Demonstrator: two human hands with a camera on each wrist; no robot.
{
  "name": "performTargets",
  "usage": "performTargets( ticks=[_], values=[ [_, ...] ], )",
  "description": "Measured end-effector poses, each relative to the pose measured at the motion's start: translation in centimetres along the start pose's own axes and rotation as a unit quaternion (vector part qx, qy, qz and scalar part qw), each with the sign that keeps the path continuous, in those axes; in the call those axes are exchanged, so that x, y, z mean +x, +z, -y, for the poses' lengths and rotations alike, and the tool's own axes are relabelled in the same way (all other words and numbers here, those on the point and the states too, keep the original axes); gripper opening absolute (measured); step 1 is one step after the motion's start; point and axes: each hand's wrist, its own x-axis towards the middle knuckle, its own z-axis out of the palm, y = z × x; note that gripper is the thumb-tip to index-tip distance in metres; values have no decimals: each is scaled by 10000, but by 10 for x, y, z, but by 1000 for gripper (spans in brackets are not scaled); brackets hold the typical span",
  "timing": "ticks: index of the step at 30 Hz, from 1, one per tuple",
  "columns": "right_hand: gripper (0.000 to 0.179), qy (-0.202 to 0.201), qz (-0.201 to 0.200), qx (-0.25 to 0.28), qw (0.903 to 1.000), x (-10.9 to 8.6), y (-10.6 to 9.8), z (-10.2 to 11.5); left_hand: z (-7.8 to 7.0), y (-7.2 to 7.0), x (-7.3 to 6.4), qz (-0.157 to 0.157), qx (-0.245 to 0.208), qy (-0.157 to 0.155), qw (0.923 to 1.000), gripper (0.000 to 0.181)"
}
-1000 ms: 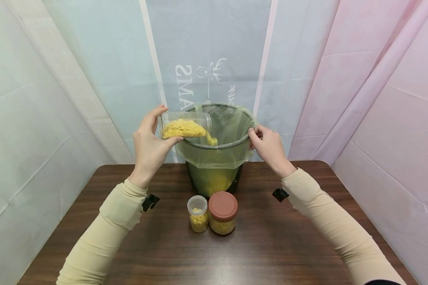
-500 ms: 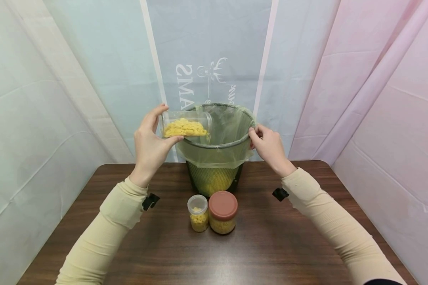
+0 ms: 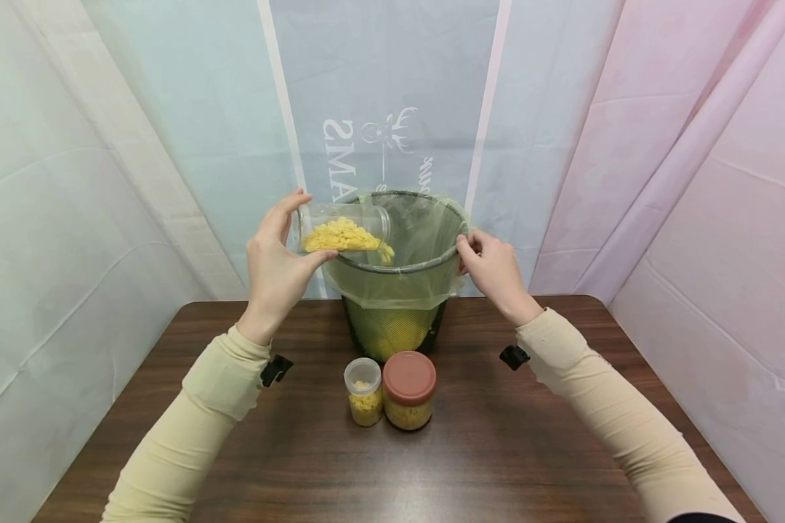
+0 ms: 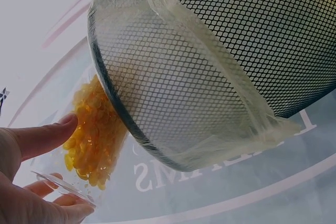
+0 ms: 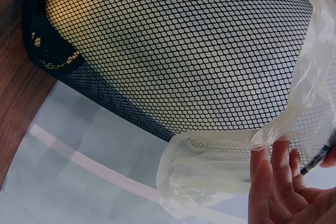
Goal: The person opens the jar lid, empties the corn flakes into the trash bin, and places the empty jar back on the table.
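Observation:
My left hand [image 3: 275,265] holds a clear plastic jar [image 3: 347,212] on its side, thumb below and fingers round its base end. Yellow flakes [image 3: 336,236] lie along its lower wall, and some spill from its mouth over the rim of a mesh wastebasket [image 3: 395,330]. A thin pale green bin liner [image 3: 399,287] is folded over that rim. On the opposite side, my right hand [image 3: 493,269] pinches the rim and liner between thumb and fingers. The left wrist view shows the flakes [image 4: 97,135] behind the bin's edge. More yellow shows through the mesh at the bottom.
Just in front of the wastebasket, a small clear jar [image 3: 365,410] of yellow pieces stands beside a wider jar with a reddish-brown lid [image 3: 408,376]. They rest on a dark wooden table [image 3: 288,450]. Fabric curtains [image 3: 209,94] surround the table's back and sides.
The stream at the jar's mouth thins half a second ago, then flakes spill out again now. The jar shifts very slightly right. My right hand stays in place.

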Motion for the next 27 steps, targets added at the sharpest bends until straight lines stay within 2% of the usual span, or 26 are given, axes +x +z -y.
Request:
performTargets(
  ticks=[9, 27],
  values=[
    [35, 18, -3, 16, 10000, 0, 0, 0, 2, 0, 0, -14, -40, 73, 10000, 72],
    [34, 10, -1, 53, 10000, 0, 0, 0, -3, -1, 0, -23, 265, 42, 9996, 74]
  ],
)
